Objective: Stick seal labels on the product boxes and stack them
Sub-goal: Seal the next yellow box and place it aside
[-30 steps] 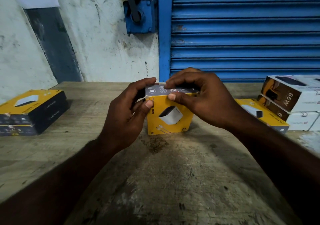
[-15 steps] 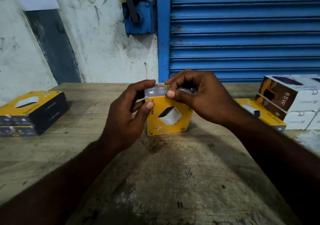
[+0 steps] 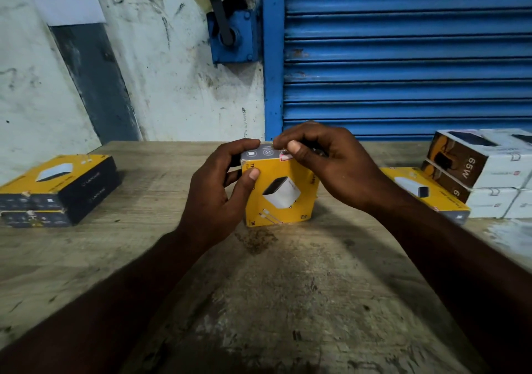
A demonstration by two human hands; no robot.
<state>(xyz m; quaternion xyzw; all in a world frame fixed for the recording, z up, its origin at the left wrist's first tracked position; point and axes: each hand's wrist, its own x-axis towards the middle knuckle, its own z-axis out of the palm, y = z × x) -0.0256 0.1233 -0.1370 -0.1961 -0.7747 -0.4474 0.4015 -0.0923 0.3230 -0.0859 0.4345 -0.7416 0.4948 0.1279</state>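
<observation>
Yellow box (image 3: 283, 192) stands upright on the table (image 3: 259, 301), dead ahead at 12 o'clock. My left hand (image 3: 218, 192) grips its left edge, thumb on the front. My right hand (image 3: 331, 160) pinches a small label (image 3: 285, 158) over the top front edge. Stacked boxes (image 3: 57, 189) lie at 9 o'clock, white boxes (image 3: 483, 172) at 3 o'clock.

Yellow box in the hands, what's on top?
On the yellow box, a small seal label at the top edge, under the thumb of the right hand. That hand covers the top's right half.
</observation>
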